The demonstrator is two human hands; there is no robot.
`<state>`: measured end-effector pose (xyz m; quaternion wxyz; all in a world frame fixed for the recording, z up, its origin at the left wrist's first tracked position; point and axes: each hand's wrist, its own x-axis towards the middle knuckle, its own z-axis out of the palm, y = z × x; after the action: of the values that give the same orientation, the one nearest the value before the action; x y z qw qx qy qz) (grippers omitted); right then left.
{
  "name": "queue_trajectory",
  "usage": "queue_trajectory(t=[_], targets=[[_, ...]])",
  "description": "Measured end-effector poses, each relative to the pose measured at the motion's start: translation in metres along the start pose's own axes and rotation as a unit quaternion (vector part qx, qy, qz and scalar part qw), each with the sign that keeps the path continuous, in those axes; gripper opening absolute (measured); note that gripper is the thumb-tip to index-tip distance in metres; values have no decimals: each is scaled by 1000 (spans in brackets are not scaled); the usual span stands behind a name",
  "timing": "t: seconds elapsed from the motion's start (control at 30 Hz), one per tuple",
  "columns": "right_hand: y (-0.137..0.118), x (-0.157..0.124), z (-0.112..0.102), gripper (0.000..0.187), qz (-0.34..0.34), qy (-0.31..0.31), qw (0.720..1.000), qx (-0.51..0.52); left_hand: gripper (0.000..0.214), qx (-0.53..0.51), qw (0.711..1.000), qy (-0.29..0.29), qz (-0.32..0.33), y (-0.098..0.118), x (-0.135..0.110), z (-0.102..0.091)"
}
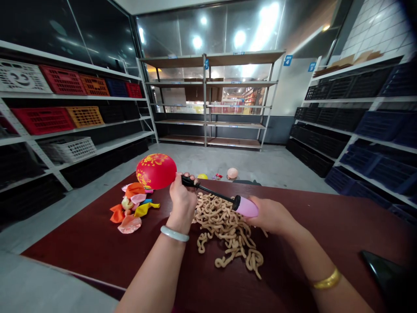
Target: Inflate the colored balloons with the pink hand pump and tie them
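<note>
My left hand (183, 193) is closed round the black handle (189, 181) of a balloon pump. Right beside that hand, an inflated red balloon (156, 171) with yellow print sits at the handle's end; its neck is hidden by my fingers. A black rod runs from the handle to the pump's pink barrel (246, 207), which my right hand (269, 214) grips at its far end. The rod is drawn out. Below the pump lies a heap of tan, curled, rope-like pieces (228, 226). Several limp, uninflated balloons (130, 206) in orange, pink and yellow lie left of my left hand.
All this is over a dark red table (97, 256). A dark, flat, phone-like device (384, 269) lies at the right. On the floor beyond are a pale pink balloon (232, 173) and a yellow one (202, 176). Shelves with crates (45, 120) line both sides.
</note>
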<state>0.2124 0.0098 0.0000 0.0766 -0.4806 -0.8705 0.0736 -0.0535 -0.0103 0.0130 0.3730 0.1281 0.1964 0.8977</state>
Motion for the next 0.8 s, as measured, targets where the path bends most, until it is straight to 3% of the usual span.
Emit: queue_trajectory(t=[0.3, 0.47, 0.67, 0.8], targets=[[-8, -4, -2, 39, -4, 9, 999, -32, 19, 12, 997, -54, -51, -48, -50, 7], [-23, -9, 1, 38, 10, 37, 999, -37, 23, 10, 995, -38, -97, -71, -78, 10], [-41, -10, 10, 25, 48, 98, 991, -81, 25, 20, 993, -43, -107, -75, -88, 14], [-44, -5, 14, 29, 48, 111, 990, -68, 21, 36, 995, -53, -79, -61, -75, 19]])
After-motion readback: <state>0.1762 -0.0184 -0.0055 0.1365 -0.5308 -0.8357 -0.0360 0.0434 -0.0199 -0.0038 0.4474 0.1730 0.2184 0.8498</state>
